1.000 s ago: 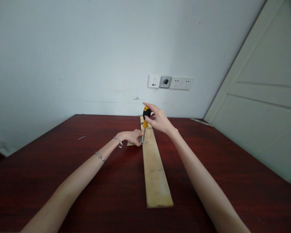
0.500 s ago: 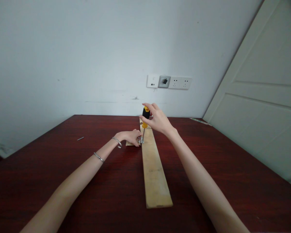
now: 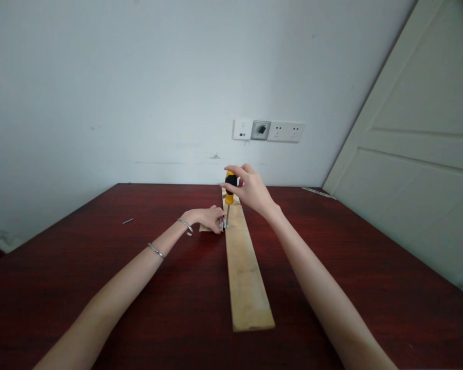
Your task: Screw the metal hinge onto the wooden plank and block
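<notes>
My right hand [image 3: 252,190] is closed around the yellow-and-black handle of a screwdriver [image 3: 230,185], which stands nearly upright. Its shaft points down to a small metal hinge [image 3: 226,224] at the left edge of a long wooden board [image 3: 249,272]. My left hand [image 3: 210,218] bends over a short wooden piece [image 3: 205,229] left of that board, fingertips pressed on the hinge. Those fingers partly cover the hinge and the short piece. Any screw under the screwdriver's tip is too small to make out.
The boards lie on a dark red wooden table [image 3: 158,318]. A thin grey metal rod [image 3: 127,221] lies to the left. A flat pale strip [image 3: 318,192] rests near the back right edge. Behind stands a wall with sockets [image 3: 285,131]; a white door [image 3: 416,154] is at the right.
The screwdriver's handle has shifted slightly left and stands a little more upright, with its grip turned a bit in my right hand. My left hand stays nearly in place.
</notes>
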### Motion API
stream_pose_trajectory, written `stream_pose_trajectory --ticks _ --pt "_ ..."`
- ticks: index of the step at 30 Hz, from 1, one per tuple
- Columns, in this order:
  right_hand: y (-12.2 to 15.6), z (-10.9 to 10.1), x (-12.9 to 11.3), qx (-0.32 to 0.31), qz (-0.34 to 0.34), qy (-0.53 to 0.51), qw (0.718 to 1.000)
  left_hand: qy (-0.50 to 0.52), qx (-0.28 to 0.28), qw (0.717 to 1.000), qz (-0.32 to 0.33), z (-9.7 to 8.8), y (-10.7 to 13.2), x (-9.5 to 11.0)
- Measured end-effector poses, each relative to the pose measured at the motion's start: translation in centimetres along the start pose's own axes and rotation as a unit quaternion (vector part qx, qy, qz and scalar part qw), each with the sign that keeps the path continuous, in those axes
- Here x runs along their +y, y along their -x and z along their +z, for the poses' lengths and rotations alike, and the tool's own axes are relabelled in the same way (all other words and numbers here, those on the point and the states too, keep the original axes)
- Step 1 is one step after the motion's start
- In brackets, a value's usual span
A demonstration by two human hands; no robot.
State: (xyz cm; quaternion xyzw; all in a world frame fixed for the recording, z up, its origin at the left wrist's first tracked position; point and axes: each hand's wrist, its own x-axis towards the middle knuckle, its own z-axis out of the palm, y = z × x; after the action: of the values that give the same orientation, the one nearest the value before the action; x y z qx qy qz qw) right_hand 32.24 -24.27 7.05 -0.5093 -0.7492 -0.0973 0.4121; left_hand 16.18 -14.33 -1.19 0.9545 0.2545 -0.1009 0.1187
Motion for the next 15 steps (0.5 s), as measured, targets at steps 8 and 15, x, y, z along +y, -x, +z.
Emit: stream_pose_trajectory --ticks 8,15 --pt "0.31 -0.27 -0.83 -0.011 -0.026 0.019 0.999 0.003 -0.001 1.0 -0.002 -0.42 0.48 0.68" --pt "0.2 0.12 -0.51 -0.016 -0.015 0.003 1.0 0.003 0.011 1.0 0.003 -0.17 0.44 0.36"
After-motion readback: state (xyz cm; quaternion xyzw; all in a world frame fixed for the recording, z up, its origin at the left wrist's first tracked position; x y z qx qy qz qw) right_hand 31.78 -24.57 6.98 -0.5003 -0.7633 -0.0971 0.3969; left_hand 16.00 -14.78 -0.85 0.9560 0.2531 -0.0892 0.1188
